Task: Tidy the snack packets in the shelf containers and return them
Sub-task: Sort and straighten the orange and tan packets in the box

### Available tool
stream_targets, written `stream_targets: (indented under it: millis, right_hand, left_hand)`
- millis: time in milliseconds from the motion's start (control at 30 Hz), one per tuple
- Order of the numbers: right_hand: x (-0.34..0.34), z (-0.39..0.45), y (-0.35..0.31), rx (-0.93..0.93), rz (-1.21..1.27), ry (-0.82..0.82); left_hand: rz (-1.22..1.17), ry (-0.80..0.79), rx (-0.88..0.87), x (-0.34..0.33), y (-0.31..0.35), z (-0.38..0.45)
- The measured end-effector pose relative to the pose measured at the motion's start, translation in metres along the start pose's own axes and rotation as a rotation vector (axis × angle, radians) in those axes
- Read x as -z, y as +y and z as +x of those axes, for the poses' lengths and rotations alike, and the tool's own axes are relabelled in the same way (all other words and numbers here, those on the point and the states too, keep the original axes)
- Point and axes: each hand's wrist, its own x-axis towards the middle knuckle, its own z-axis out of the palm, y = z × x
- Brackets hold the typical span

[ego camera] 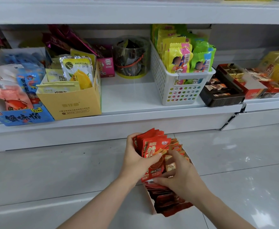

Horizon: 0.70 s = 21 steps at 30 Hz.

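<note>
left hand (136, 158) grips a red packet stack (153, 149), fingers clamped, over the box (152, 204) on the floor. right hand (179, 175) pinches packets in the box. box runs away from the person toward the shelf (127, 95) gap, left hand nearer.

You look forward and down from head height, close over your hands (160, 166), facing the low shelf (127, 96) just beyond.
</note>
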Motion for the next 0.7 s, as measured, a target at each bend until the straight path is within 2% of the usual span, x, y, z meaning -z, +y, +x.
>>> stream_targets:
  millis: [100, 200, 333, 400, 500, 567, 633, 700]
  right_hand:
    - [-0.002, 0.003, -0.003, -0.026, 0.112, -0.031]
    - [-0.003, 0.003, 0.001, -0.057, 0.282, -0.067]
    - [-0.004, -0.001, 0.008, -0.038, 0.349, -0.093]
    - [-0.006, 0.0, 0.011, -0.034, 0.389, -0.081]
    - [-0.009, 0.004, 0.013, -0.033, 0.417, -0.062]
    - [-0.009, 0.005, 0.015, -0.029, 0.433, -0.081]
    - [-0.009, 0.004, 0.015, -0.005, 0.427, -0.1]
    - [-0.012, 0.003, 0.016, 0.016, 0.408, -0.107]
  left_hand:
    - [0.124, -0.022, -0.053, 0.004, -0.003, -0.002]
    - [0.345, -0.049, -0.124, 0.009, -0.007, -0.003]
    - [0.659, -0.019, -0.226, 0.013, -0.011, 0.001]
    - [0.662, -0.107, -0.198, 0.018, -0.009, 0.007]
    - [0.616, -0.336, -0.127, 0.037, -0.004, 0.018]
    - [0.674, -0.437, -0.143, 0.045, -0.002, 0.021]
    - [0.719, -0.395, -0.225, 0.045, -0.002, 0.017]
    - [0.725, -0.288, -0.345, 0.035, -0.007, 0.01]
